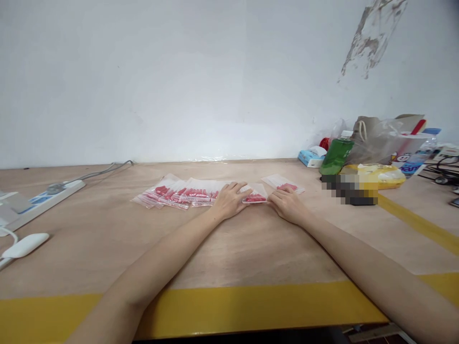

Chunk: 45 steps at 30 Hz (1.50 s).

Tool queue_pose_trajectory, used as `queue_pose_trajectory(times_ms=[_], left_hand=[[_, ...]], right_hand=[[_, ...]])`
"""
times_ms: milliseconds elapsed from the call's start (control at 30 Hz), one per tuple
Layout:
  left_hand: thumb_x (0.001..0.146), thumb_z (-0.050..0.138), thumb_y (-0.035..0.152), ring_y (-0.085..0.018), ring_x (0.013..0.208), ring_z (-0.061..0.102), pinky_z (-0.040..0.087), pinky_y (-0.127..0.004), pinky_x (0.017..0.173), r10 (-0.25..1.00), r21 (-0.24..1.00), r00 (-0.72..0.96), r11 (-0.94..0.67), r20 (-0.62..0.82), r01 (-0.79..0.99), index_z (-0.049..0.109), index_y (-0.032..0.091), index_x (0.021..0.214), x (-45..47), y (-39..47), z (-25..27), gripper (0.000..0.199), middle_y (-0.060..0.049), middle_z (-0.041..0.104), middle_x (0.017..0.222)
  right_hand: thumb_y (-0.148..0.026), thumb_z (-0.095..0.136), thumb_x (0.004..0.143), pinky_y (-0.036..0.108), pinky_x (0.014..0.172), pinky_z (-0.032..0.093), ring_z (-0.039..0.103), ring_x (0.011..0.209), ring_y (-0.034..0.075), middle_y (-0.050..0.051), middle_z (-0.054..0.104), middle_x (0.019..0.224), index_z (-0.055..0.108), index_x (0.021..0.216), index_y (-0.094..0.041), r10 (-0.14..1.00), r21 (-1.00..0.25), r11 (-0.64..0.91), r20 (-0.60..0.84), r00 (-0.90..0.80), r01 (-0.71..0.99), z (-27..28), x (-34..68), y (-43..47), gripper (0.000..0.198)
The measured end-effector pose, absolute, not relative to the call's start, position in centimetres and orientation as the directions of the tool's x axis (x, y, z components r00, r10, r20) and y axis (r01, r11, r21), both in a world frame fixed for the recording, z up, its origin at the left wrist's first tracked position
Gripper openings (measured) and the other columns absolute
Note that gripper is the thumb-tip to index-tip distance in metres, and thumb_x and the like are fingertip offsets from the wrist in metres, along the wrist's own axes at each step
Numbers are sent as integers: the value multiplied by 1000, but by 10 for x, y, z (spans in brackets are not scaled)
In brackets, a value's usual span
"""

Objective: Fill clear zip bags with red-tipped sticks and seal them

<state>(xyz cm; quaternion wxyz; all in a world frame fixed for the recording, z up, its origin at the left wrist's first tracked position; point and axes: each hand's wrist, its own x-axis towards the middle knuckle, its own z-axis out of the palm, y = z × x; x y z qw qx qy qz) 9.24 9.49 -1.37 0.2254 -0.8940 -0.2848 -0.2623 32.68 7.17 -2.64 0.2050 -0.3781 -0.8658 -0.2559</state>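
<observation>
My left hand (229, 200) lies over the right end of a row of small clear zip bags, its fingers spread and resting on the plastic. Small red pieces show inside the bags (195, 193); their exact kind is too small to make out. Between my two hands lies one zip bag (255, 195) with red pieces in it. My right hand (289, 205) has its fingers curled together at that bag's lower right corner. Just behind the right fingers, another zip bag (283, 183) with red pieces lies on the table, partly covered by them.
A white power strip (46, 203) with plugs and a white cable stands at the left. At the right are a tissue pack (310, 157), a green bottle (336, 154), a yellow wipes pack (385, 176) and a plastic cup (409, 150). Yellow tape (258, 308) edges the wooden table.
</observation>
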Motion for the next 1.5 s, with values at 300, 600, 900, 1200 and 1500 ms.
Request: queue_pose_trajectory(times_ms=[300, 600, 900, 1200, 1500], left_hand=[[85, 38, 4, -16, 106, 53, 45, -28, 89, 279, -208, 794, -870, 540, 447, 53, 17, 113, 88, 124, -2, 35, -8, 57, 114], [87, 34, 16, -22, 100, 57, 45, -35, 85, 445, -150, 727, -792, 523, 592, 54, 22, 112, -1, 108, 8, 32, -8, 59, 111], [74, 49, 20, -22, 102, 52, 42, -36, 90, 449, -80, 721, -819, 528, 568, 53, 16, 108, 53, 70, 16, 34, -10, 57, 109], [81, 53, 24, -19, 88, 57, 48, -30, 73, 548, -58, 719, -778, 427, 626, 53, 15, 106, 130, 85, -11, 26, -8, 57, 101], [87, 43, 17, -16, 74, 58, 47, -27, 68, 536, -100, 685, -747, 494, 657, 57, 13, 81, 119, 86, -23, 15, -5, 59, 81]], right_hand=[[-52, 20, 88, 47, 91, 31, 40, 118, 26, 7, 46, 130, 53, 117, -28, 862, -68, 270, 461, -210, 960, -29, 378, 91, 50], [-59, 27, 83, 48, 91, 34, 39, 117, 28, 4, 45, 130, 47, 124, -33, 907, -106, 326, 317, -278, 940, -32, 354, 89, 52], [-56, 42, 79, 46, 89, 37, 42, 113, 29, 12, 43, 130, 35, 133, -23, 779, -94, 532, 444, -442, 842, -36, 322, 86, 63], [-30, 54, 75, 35, 85, 44, 55, 95, 20, 8, 59, 105, 60, 109, -20, 690, -197, 635, 578, -435, 747, -38, 353, 95, 36], [-35, 48, 84, 31, 74, 36, 58, 82, 16, 5, 65, 90, 66, 94, -24, 608, -2, 630, 624, -491, 776, -33, 331, 89, 24]])
